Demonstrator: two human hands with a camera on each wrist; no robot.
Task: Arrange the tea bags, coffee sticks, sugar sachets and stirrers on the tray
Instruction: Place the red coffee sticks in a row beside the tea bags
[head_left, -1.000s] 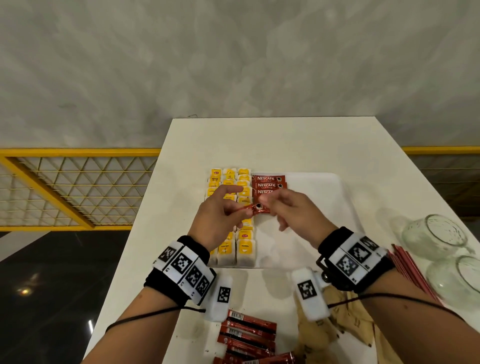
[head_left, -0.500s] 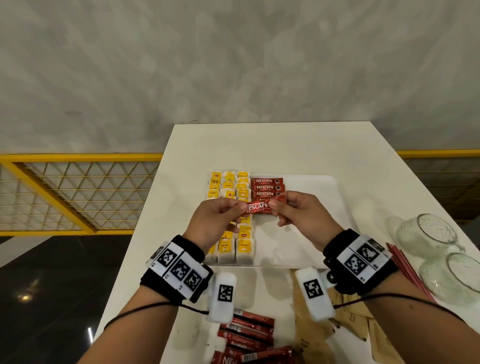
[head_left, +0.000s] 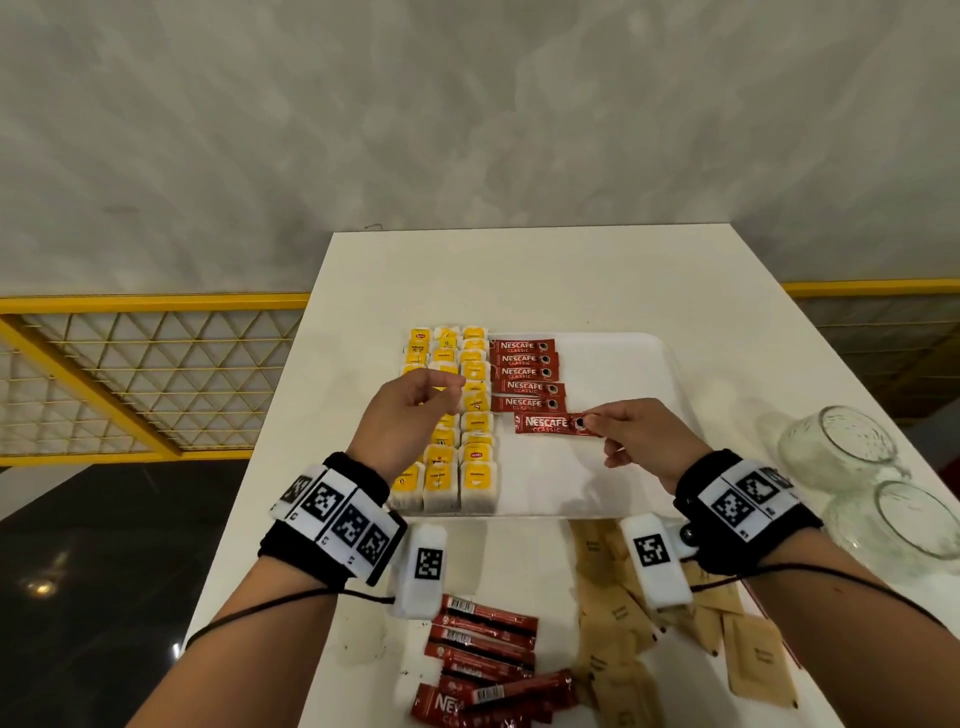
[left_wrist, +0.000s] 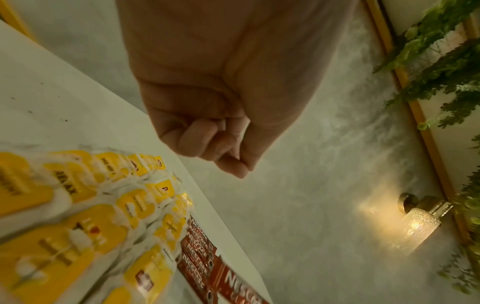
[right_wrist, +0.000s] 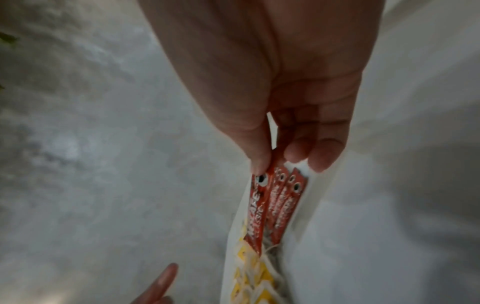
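Observation:
A white tray (head_left: 613, 374) lies mid-table. Yellow tea bags (head_left: 475, 447) fill three columns on its left side. Beside them lies a row of red coffee sticks (head_left: 524, 374). My right hand (head_left: 589, 422) pinches the right end of another coffee stick (head_left: 545, 423), held flat just below that row. The right wrist view shows thumb and finger of that hand (right_wrist: 270, 162) on the stick (right_wrist: 257, 209). My left hand (head_left: 447, 387) hovers over the tea bags with fingers curled; in the left wrist view it (left_wrist: 233, 164) holds nothing.
Loose coffee sticks (head_left: 485, 644) and brown sugar sachets (head_left: 613, 613) lie on the table in front of the tray. Two glass jars (head_left: 836, 447) lie on their sides at the right. The table's left edge drops off towards a yellow railing (head_left: 156, 301).
Both hands held the coffee stick before. The left hand has let go and drawn back to the left. The right hand has carried the stick right and down to below the row.

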